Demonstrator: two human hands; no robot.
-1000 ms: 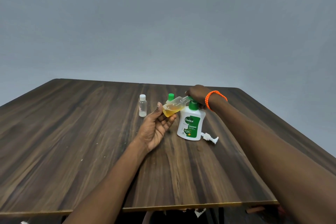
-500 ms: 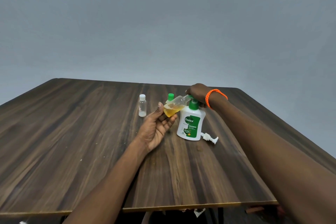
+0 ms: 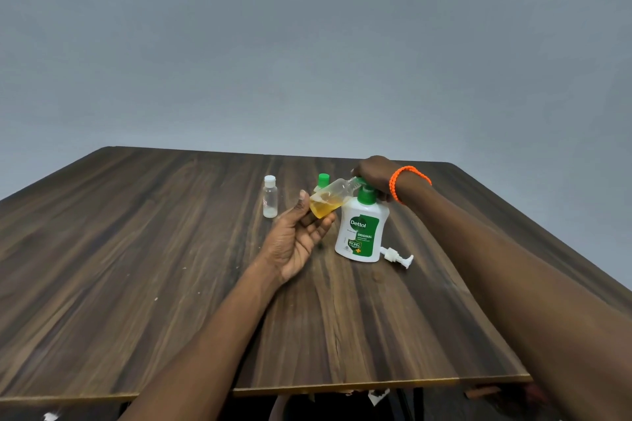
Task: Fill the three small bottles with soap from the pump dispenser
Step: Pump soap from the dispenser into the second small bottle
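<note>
Dark wood-grain tabletop [image 3: 136, 267] carries everything. White Dettol soap dispenser w/ green label and green pump [image 3: 361, 234] stands upright right of centre. Right hand [image 3: 374, 174], orange beaded bracelet [image 3: 407, 181] on wrist, sits on top of the pump head; grip closed over it. Left hand [image 3: 295, 243] palm-up, grip wrapped round the base of a clear small plastic bottle [image 3: 330, 200], tilted w/ neck at the pump spout, amber soap pooled in its lower end. Clear small bottle w/ white cap [image 3: 270, 196] upright to the left, apart. Green-capped small bottle [image 3: 322, 180] behind the held one, mostly hidden. White loose pump head [image 3: 396, 256] lies by dispenser's base.
</note>
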